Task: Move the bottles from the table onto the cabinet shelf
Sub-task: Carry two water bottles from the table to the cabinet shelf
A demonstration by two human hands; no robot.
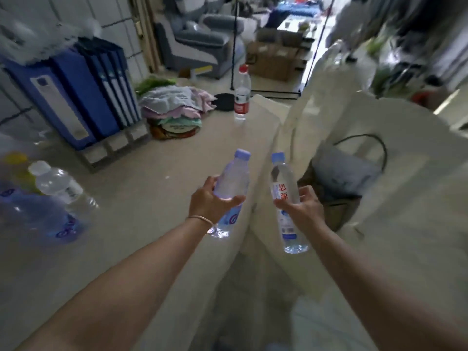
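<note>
My left hand point(210, 201) grips a clear water bottle with a lilac cap point(234, 178), held above the table's right edge. A slimmer clear bottle with a blue cap and red characters point(282, 183) is held by my right hand point(301, 209), off the table's edge. A red-capped bottle point(241, 93) stands upright at the far end of the beige table point(141, 198). Several more bottles lie blurred at the left: a white-capped one point(57, 183), a blue-labelled one point(50, 219) and a yellow one point(17, 163). No cabinet shelf is recognisable in view.
Blue binders point(76, 92) stand at the table's back left against the tiled wall. A pile of folded cloths point(174, 107) and a black round disc point(225, 101) sit near the far end. A pale chair with a grey bag point(347, 168) stands to the right.
</note>
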